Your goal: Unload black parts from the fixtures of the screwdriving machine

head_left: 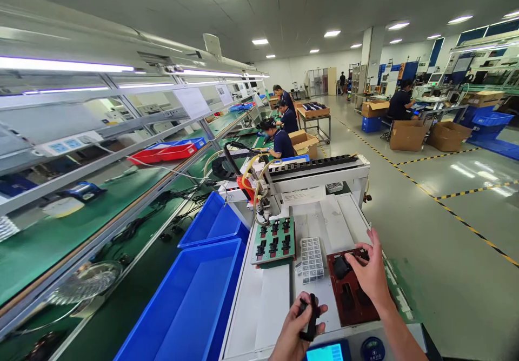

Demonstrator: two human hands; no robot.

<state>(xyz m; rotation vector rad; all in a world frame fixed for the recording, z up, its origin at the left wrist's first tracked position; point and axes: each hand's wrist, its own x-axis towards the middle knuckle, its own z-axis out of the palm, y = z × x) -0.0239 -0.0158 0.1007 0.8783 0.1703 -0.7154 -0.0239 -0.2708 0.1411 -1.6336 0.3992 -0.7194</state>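
My left hand (298, 326) grips a small black plastic part (311, 318) just above the near edge of a white machine bed (275, 296). My right hand (371, 272) rests its fingers on another black part (344, 266) seated in a dark red fixture tray (352, 309) at the bed's right. A small white grid tray (311, 259) lies between the red tray and a green fixture board (274, 241) that carries several black parts. The machine's dispensing head (263, 201), with yellow hoses, hangs over the green board.
Two blue bins (190, 307) (213, 223) stand left of the machine. A green conveyor bench with shelves (81, 209) runs along the left. A small screen (324, 352) sits at the near edge. Several people work further down the line and across the aisle, among cardboard boxes (407, 134).
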